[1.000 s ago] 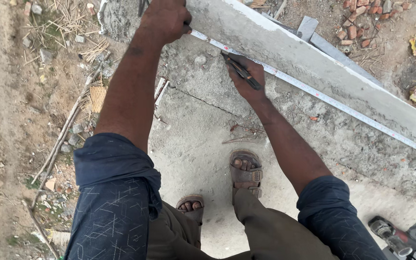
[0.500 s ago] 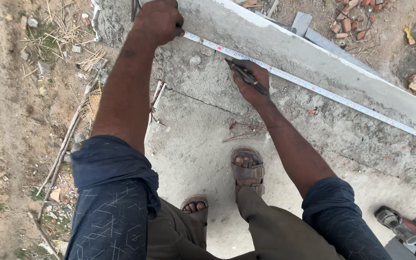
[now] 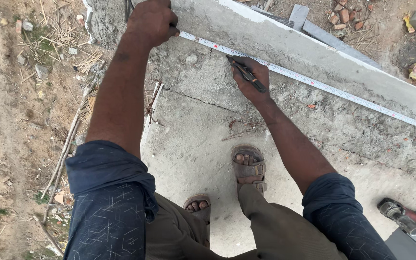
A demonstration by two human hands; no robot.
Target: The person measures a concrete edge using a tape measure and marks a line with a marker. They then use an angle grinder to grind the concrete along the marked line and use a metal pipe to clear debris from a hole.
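- Tape measure lies along the concrete ledge, running from upper left to right edge.
- Left hand sits on the tape's left end, at the ledge corner.
- Right hand rests on the ledge just below the tape, a marking tool in it.
- Sandalled feet stand on the slab below the ledge.
- Power tool lies at lower right.

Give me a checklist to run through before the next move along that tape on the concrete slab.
1. Left hand pins the white measuring tape at the grey concrete slab corner: ok.
2. Tape lies straight along the slab: ok.
3. Right hand holds the dark marking tool at the tape: ok.
4. Tool tip touching concrete: cannot tell.
5. Far tape end secured: cannot tell.
6. Brown sandals flat on the concrete: ok.
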